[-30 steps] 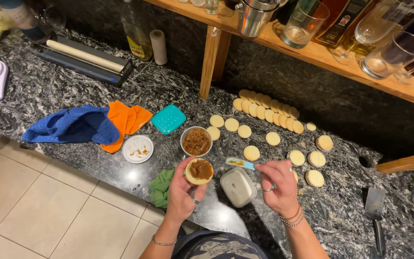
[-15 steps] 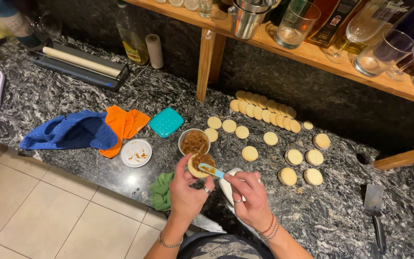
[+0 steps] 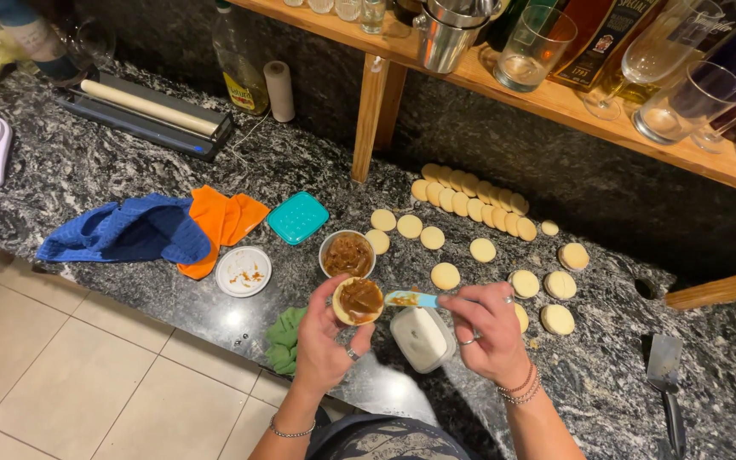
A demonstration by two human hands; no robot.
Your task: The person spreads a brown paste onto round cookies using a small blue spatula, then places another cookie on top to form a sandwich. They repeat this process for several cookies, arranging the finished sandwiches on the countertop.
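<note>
Left hand (image 3: 327,336) fingers curled around caramel-topped cookie (image 3: 358,300); right hand (image 3: 489,328) pinching small spreader (image 3: 411,299), apparently touching filling.

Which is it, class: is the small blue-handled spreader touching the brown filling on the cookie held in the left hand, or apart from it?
Touching. In the head view, the tip of the spreader, held by the right hand, rests on the edge of the brown filling on the cookie in the left hand.

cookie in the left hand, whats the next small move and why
Probably drag the spreader in the right hand across the cookie held by the left hand: the brown filling sits heaped rather than level, and the spreader's tip is at its edge.
</note>
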